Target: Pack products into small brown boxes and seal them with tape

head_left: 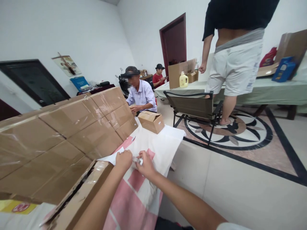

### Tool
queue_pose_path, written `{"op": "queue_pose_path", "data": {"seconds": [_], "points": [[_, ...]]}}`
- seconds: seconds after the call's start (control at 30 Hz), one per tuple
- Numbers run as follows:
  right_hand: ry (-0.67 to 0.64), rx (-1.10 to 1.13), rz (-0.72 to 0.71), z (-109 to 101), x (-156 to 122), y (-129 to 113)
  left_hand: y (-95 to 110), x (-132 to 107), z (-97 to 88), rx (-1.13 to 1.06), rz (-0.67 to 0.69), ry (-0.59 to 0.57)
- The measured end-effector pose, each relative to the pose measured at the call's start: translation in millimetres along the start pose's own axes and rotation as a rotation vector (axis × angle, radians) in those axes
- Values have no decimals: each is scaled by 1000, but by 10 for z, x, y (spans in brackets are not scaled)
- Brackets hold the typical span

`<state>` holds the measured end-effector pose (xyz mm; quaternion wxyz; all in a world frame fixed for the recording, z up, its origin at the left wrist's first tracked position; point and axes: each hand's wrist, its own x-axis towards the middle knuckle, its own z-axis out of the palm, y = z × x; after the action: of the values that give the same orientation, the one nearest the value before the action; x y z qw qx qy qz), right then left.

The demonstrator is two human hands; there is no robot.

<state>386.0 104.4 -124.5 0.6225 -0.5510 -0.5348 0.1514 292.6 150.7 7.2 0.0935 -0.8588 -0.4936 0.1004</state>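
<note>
Over the pink-and-white cloth (pixel 168 140), my two hands are close together. My left hand (pixel 124 159) is closed with its fingers curled in; what they hold, if anything, is hidden. A white sheet of paper (pixel 110 157) lies beside and partly behind it. My right hand (pixel 146 165) pinches a small, clear or whitish piece (pixel 136 159) between thumb and fingers, in the gap between the hands. Its kind is too small to tell. An open-edged cardboard box (pixel 83 191) stands to the left of my left forearm.
Stacked, taped cardboard boxes (pixel 79 131) form a wall on the left. A small carton (pixel 151 122) sits at the cloth's far end, near a seated person (pixel 141 95). A folding chair (pixel 192 105) and a standing person (pixel 235 64) are to the right, before a long table (pixel 263 91).
</note>
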Motion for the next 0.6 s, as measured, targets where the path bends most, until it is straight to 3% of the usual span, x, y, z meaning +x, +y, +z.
{"op": "queue_pose_path", "data": {"seconds": [0.13, 0.33, 0.6], "points": [[-2, 24, 1, 11, 9, 29, -114, 59, 72, -46, -33, -8], [-14, 81, 19, 13, 11, 54, -291, 166, 212, -267, 35, -114], [-50, 85, 43, -21, 24, 29, -359, 215, 278, -397, 14, -87]]}}
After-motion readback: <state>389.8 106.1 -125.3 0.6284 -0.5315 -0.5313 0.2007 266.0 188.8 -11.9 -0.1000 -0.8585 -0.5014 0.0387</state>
